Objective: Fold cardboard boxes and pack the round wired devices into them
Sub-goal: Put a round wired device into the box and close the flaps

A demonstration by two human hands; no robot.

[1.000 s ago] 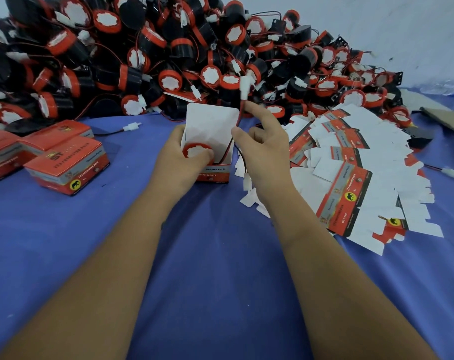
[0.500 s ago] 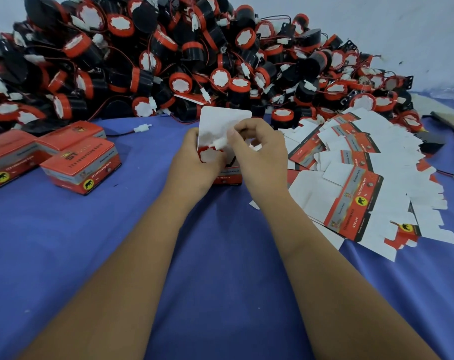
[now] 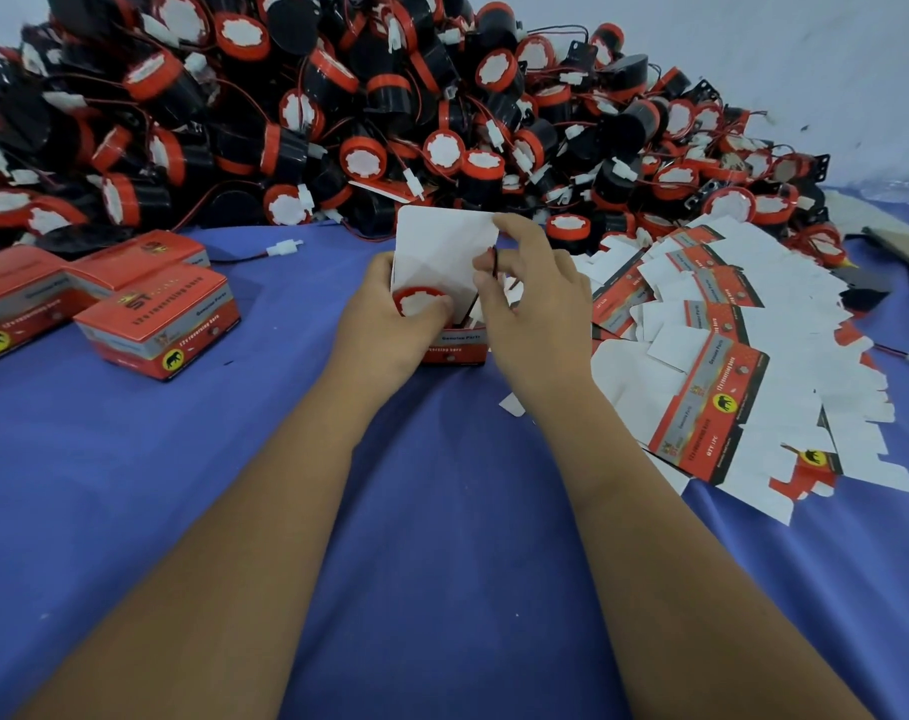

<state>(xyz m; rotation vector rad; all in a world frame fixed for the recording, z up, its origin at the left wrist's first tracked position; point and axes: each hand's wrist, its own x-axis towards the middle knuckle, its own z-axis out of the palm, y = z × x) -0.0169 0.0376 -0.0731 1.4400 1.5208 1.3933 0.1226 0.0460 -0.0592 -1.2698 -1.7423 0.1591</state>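
Device (image 3: 420,304) under left thumb, inside box (image 3: 455,348).

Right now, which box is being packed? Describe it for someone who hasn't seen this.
On the blue cloth, between the two hands, stands one open box. Unlike the closed boxes at left, its white lid stands up and a round device sits inside.

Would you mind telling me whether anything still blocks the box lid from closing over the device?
Yes: the right hand pinches the wire above the open box, under the raised lid, beside the device.
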